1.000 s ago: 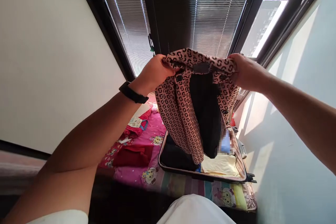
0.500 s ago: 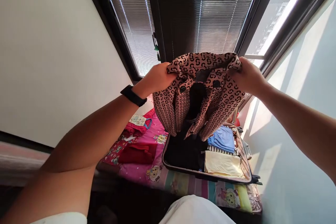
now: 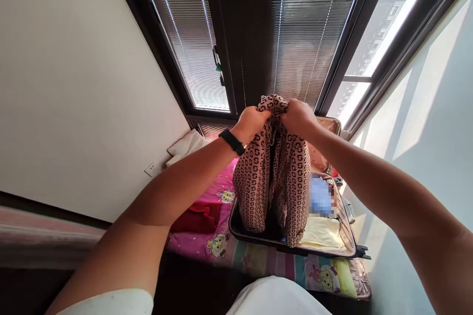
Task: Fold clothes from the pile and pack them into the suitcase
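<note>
I hold a pink garment with a black pattern (image 3: 275, 177) up in front of me, folded lengthwise so its two halves hang together. My left hand (image 3: 252, 123), with a black band on the wrist, is closed on its top edge. My right hand (image 3: 298, 117) grips the top right beside it, the two hands almost touching. The garment's lower end hangs into an open suitcase (image 3: 347, 236) lying on the bed. Folded pale yellow cloth (image 3: 322, 233) and a blue item lie in the suitcase's right side.
The bed has a bright pink cartoon sheet (image 3: 216, 236) with a folded red garment (image 3: 194, 216) on it and a pillow (image 3: 185, 145) by the wall. Windows with blinds (image 3: 291, 34) rise behind. A white wall (image 3: 74, 83) runs along the left.
My two hands have come together from wide apart, folding the garment in half lengthwise. It has also dropped lower toward the suitcase.
</note>
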The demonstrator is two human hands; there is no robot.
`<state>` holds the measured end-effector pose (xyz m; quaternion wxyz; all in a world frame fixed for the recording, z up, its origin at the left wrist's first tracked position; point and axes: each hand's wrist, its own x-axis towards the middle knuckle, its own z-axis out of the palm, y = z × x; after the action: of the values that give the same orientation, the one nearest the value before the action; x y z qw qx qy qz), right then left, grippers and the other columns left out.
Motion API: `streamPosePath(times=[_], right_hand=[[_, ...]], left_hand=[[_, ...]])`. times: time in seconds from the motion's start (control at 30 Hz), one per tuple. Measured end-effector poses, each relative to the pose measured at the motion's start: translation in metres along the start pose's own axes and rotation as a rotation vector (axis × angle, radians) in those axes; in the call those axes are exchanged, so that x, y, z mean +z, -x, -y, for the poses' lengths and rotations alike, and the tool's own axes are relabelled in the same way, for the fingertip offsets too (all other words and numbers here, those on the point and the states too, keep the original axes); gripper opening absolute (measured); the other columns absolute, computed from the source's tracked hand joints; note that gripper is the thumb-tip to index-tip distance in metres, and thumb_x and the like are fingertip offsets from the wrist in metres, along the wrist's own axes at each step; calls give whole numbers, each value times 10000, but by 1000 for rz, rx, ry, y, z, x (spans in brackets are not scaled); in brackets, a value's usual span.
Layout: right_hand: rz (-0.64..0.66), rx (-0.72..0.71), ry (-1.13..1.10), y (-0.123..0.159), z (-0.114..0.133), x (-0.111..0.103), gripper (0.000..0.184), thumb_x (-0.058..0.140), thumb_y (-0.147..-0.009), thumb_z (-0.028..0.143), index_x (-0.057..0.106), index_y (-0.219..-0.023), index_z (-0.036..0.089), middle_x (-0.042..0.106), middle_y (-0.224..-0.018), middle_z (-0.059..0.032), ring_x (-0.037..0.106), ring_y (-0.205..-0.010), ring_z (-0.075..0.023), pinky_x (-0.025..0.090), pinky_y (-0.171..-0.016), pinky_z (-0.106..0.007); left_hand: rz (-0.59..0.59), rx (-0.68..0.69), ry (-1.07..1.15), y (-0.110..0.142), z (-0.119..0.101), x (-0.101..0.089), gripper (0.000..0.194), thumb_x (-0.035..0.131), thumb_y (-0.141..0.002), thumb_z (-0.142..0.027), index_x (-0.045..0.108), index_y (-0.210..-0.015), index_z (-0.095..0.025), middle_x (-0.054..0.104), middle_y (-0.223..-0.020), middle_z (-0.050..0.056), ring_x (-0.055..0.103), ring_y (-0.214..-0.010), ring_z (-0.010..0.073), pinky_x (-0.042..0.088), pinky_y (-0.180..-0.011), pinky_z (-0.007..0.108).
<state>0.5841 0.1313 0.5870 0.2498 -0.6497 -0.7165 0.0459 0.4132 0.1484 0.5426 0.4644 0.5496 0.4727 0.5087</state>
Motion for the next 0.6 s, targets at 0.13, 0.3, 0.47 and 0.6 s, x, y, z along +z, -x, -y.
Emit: streamPosePath(times=[0.13,0.3,0.47,0.6], right_hand=[[97,-4,-254,7,20,4,112,613,-916,269,702,-942,206,771,-925,-122,684,-868,-270,556,-723,-352],[230,-88,-525,22,31,-3,131,657,-920,242,721,-1035,233,759,-935,-63,696,-880,-242,631,-743,-374],[387,-235,-644,34,15,-8,369,684,-930,249,700,-1298,258,743,-1212,-98,751,-1029,-258,686,-895,-454],[-25,-406,-121,25,-9,-19,771,786,-916,457,512,-1612,270,560,-1565,-174,504,-1491,-451,477,-1182,-687]], left_hand=[[-49,-26,157,15,-9,20,200,748,-952,-353,724,-888,-165,771,-843,63,732,-836,210,567,-737,300],[150,-129,415,28,-27,19,306,718,-1010,-465,704,-892,-183,735,-816,50,714,-770,198,593,-739,352],[192,-88,346,21,-26,-5,170,674,-970,-278,628,-823,-206,669,-711,3,633,-629,154,557,-655,338],[344,32,208,18,-25,-25,159,743,-825,-239,692,-974,-214,758,-851,22,725,-756,188,601,-783,357]])
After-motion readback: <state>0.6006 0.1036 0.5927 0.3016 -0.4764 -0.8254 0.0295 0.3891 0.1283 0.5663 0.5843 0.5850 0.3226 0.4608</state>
